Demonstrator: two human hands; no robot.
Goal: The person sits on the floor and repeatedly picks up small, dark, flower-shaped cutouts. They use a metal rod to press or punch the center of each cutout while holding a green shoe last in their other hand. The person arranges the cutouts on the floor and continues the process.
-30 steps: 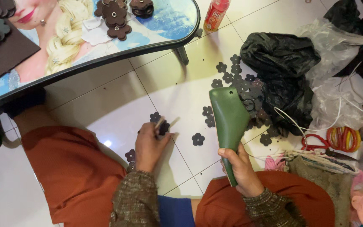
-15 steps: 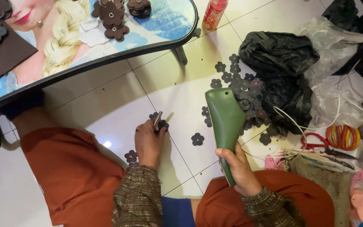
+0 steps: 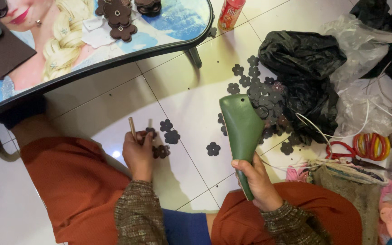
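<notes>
My right hand (image 3: 258, 182) grips the narrow end of a green shoe-shaped form (image 3: 241, 129), holding it over the white tiled floor. My left hand (image 3: 138, 154) is closed around a thin wooden stick (image 3: 132, 128) and presses down by some dark flower-shaped cutouts (image 3: 162, 150) on the floor. Two more flower cutouts (image 3: 170, 131) lie just right of that hand, and a single one (image 3: 212, 148) lies between my hands.
A heap of flower cutouts (image 3: 261, 90) spills from a black plastic bag (image 3: 302, 63). A low table with a printed picture top (image 3: 91, 41) carries more cutouts. A red can (image 3: 230, 13), red scissors (image 3: 341, 149), coloured rings (image 3: 372, 146) and a woven bag (image 3: 348, 181) sit around.
My left hand has slid left along the floor with the stick and now rests beside the flower cutouts. The green form has stayed nearly still in my right hand.
</notes>
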